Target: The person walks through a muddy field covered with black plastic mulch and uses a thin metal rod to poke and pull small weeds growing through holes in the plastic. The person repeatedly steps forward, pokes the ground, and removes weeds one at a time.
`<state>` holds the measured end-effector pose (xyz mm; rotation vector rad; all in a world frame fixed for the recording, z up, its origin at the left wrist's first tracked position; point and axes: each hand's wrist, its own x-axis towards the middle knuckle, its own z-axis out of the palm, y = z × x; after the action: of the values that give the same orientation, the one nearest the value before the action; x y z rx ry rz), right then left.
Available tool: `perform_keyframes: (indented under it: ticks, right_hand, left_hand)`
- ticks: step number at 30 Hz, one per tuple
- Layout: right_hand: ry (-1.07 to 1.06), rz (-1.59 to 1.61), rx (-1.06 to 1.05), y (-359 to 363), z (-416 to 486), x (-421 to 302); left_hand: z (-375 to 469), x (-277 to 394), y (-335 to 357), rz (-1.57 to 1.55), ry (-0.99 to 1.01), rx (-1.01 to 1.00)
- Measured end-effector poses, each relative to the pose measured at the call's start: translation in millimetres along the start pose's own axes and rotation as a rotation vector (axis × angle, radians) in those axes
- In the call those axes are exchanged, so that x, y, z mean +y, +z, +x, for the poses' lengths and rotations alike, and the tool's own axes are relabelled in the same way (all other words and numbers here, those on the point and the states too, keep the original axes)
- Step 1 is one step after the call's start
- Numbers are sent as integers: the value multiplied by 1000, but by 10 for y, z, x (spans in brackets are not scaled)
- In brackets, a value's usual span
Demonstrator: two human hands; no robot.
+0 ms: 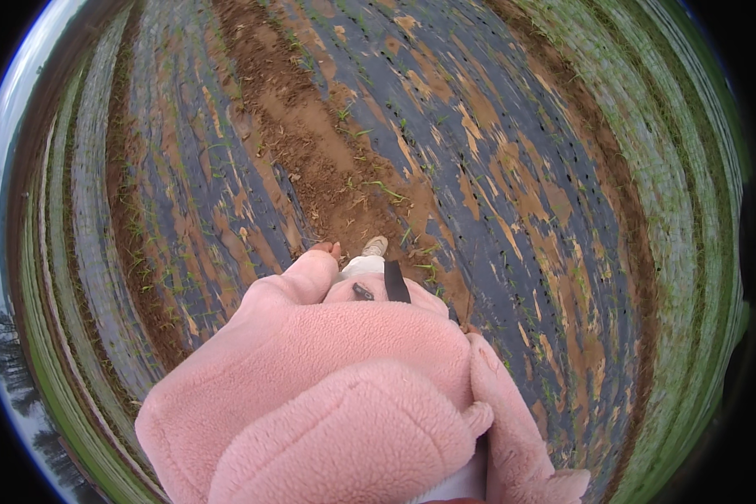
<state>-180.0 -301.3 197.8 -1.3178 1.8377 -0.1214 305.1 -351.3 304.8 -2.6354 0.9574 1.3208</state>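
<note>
From the cuff of the pink fleece jacket (327, 340), my left hand (329, 247) shows only in part, low over the soil path; I cannot tell whether it holds anything. Just a sliver of my right hand (470, 329) is visible at the other cuff, beside the dark plastic mulch film (498, 252); its fingers are hidden. One light-coloured shoe (375, 246) stands on the bare soil path (315, 138) between the hands. A black strap (395, 281) lies over the front of the jacket.
Mulched beds run along both sides of the path, with muddy patches, planting holes and small green seedlings (387, 189). A second dark-film bed (208, 189) lies to the left. Paler covered rows (655, 157) curve along the right, and bare trees (12, 359) stand at the far left.
</note>
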Motion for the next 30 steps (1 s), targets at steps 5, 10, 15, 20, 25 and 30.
perform_keyframes:
  ticks: [5,10,15,20,25,30]
  right_hand:
    - [9,-15,5,13,-39,60]
    - [11,-40,4,88,-42,235]
    - [-60,-26,49,159,-5,312]
    - [19,23,30,90,-58,88]
    - [-75,31,110,150,-84,8]
    - [-25,54,71,154,-77,149]
  left_hand:
    - [-36,82,-52,-11,6,-47]
    - [-24,101,-15,17,-3,-18]
    - [13,155,-68,28,6,-15]
    - [35,231,-95,27,119,127]
    - [34,265,-127,46,110,80]
    - [-6,259,-90,65,122,97]
